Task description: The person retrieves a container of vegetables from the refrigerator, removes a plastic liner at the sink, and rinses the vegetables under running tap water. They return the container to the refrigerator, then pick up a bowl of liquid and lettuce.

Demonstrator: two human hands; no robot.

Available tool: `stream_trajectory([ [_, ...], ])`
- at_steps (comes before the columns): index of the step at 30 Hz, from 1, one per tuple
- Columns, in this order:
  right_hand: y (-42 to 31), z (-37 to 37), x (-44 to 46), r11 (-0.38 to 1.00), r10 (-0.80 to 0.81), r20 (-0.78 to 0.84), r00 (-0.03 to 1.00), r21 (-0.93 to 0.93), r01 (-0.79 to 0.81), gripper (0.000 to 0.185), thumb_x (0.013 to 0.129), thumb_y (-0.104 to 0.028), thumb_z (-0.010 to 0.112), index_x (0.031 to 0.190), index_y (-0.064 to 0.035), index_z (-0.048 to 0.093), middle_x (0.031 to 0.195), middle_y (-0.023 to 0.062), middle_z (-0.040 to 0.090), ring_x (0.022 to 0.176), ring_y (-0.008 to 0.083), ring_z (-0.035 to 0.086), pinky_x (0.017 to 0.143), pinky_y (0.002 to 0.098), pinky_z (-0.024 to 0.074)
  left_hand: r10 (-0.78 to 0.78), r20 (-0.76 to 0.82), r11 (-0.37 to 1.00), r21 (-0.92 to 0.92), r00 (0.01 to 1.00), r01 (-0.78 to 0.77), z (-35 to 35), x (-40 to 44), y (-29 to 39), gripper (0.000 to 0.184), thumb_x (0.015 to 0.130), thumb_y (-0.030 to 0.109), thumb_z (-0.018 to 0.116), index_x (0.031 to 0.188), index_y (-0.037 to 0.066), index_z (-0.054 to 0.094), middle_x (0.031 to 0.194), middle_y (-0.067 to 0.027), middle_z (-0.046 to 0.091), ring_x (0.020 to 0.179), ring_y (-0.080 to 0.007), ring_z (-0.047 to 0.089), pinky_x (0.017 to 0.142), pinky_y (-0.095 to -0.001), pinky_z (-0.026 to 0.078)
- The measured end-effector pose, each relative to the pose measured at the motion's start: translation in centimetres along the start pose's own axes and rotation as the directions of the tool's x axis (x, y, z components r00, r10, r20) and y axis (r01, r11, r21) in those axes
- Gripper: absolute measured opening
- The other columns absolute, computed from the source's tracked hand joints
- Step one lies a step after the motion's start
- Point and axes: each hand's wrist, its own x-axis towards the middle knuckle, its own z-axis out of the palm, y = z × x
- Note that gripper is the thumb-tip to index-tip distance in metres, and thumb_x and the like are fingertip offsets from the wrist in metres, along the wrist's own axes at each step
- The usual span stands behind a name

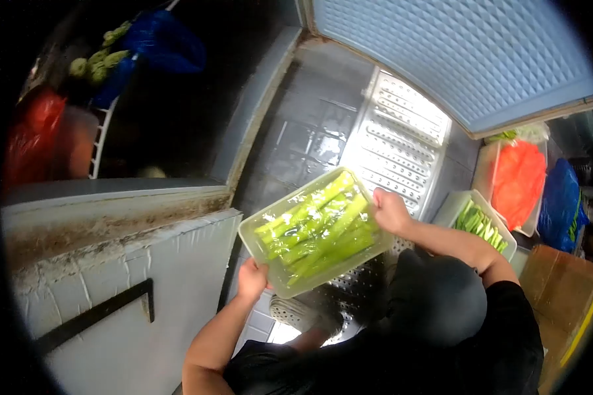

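My left hand [252, 280] grips the near left corner of a translucent plastic tub [249, 238]. On the opposite side, my right hand [392, 209] holds the tub's rim, fingers curled around it. Long, light-green vegetable stalks [319, 227] lie inside, under a shiny surface that could be water or clear film; I cannot tell which. The tub hangs in front of my body, above the floor, turned at an angle. Parts of my fingers are hidden under and behind its rim.
A perforated metal ramp [402, 141] lies on wet grey tiles [296, 141]. Left are an open white door [125, 296] and dark shelves with bagged vegetables. On the right stand a tub of cut greens [481, 227], a red bag [520, 181], a blue bag [560, 204] and a cardboard box [560, 283].
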Motion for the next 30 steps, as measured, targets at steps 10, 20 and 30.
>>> stream_trajectory([
  [10, -3.1, -5.4, 1.3, 0.992, 0.091, -0.138, 0.986, 0.104, -0.077, 0.004, 0.085, -0.004, 0.056, 0.087, -0.0007, 0.057, 0.08, 0.0267, 0.063, 0.076, 0.0436, 0.062, 0.073, 0.0484, 0.0495, 0.313, -0.043, 0.92, 0.26, 0.949, -0.292, 1.0, 0.1, 4.9, 0.02, 0.089, 0.003, 0.052, 0.1, -0.003, 0.067, 0.072, -0.0139, 0.07, 0.051, -0.0196, 0.066, 0.047, -0.0346, 0.052],
  [20, -8.2, -16.6, 7.0, 0.997, -0.065, -0.347, 0.936, -0.069, 0.044, 0.012, 0.083, -0.009, 0.058, 0.078, 0.0006, 0.053, 0.071, 0.0229, 0.055, 0.067, 0.0372, 0.055, 0.065, 0.0456, 0.0445, 0.392, -0.192, 0.893, 0.314, 0.9, -0.323, 1.9, -1.3, 19.7, 0.017, 0.087, 0.01, 0.058, 0.092, -0.005, 0.064, 0.077, -0.0231, 0.067, 0.074, -0.0275, 0.069, 0.068, -0.04, 0.053],
  [30, -13.3, -20.5, 18.7, 0.97, -0.222, -0.393, 0.892, 0.005, 0.243, 0.014, 0.081, -0.008, 0.062, 0.075, -0.0007, 0.052, 0.065, 0.0116, 0.054, 0.062, 0.0201, 0.05, 0.059, 0.0394, 0.0423, 0.531, -0.467, 0.835, 0.432, 0.707, -0.342, -0.7, 4.5, 28.3, 0.012, 0.081, 0.006, 0.057, 0.077, -0.005, 0.055, 0.071, -0.0206, 0.061, 0.067, -0.029, 0.059, 0.068, -0.041, 0.05],
])
